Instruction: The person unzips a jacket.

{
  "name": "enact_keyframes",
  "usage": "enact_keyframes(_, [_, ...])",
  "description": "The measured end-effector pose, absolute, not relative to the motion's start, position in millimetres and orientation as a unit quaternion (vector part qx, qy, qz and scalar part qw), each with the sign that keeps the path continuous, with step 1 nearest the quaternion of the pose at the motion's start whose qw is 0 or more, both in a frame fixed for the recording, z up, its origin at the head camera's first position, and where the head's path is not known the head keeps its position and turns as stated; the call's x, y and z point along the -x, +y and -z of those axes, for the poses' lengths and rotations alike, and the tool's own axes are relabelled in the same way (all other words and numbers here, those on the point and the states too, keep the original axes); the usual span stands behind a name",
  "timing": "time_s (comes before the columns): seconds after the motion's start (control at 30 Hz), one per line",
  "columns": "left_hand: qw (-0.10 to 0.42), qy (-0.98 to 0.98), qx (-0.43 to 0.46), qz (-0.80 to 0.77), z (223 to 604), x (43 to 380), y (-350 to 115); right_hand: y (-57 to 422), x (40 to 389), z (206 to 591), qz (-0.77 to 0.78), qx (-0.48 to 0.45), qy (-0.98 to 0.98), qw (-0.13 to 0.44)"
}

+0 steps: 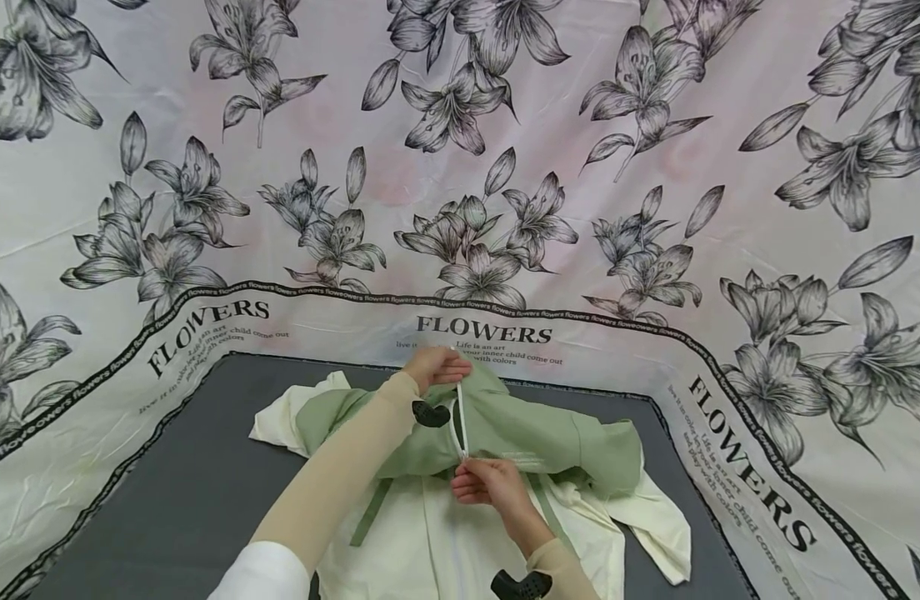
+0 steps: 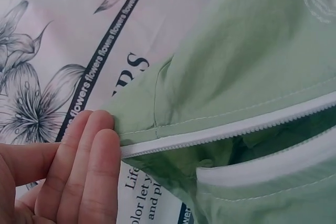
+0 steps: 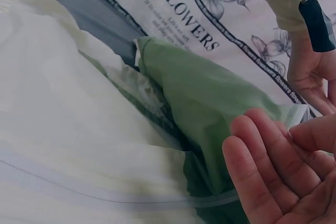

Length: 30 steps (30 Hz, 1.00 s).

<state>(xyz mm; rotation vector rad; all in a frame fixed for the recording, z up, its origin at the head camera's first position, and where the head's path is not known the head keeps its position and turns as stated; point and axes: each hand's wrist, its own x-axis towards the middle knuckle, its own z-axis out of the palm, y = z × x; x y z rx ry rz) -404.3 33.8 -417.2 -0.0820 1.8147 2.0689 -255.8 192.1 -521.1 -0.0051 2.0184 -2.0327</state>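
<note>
Head view: a dark grey surface (image 1: 167,467) stretches across the lower half. A white cloth (image 1: 325,125), printed with black line-drawn lilies, borders it and rises behind, with the word FLOWERS at left, middle and right along a black band.

On the grey surface, in the middle, lies a jacket (image 1: 535,433): cream at the far left, green across the centre, with a cream sleeve (image 1: 658,533) slanting down at right. Its cloth looks thin and smooth, softly creased. A white zip (image 1: 463,417) with small teeth parts into a narrow slit, darker green inside, with fine stitching alongside.

The left hand (image 1: 433,367), in a beige sleeve (image 1: 340,467), pinches the zip's far end, its fingers straight and close together. Further right, the right hand (image 1: 497,487) pinches the zip's near end, thumb against forefinger.

The left thumb tip is hidden behind the fingers; the right fingers cover whatever small part they hold. Pale print on the green is too small to read, and the picture's bottom edge cuts off the jacket.
</note>
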Motion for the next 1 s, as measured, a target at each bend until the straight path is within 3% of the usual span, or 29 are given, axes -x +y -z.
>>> enact_keyframes(0.7, [0.17,0.628,0.038,-0.759,393,410,31,194,248,524,0.71,-0.003,0.691,0.135])
enact_keyframes(1.0, [0.191,0.655,0.014,-0.731,404,394,24,195,250,520,0.711,-0.003,0.692,0.128])
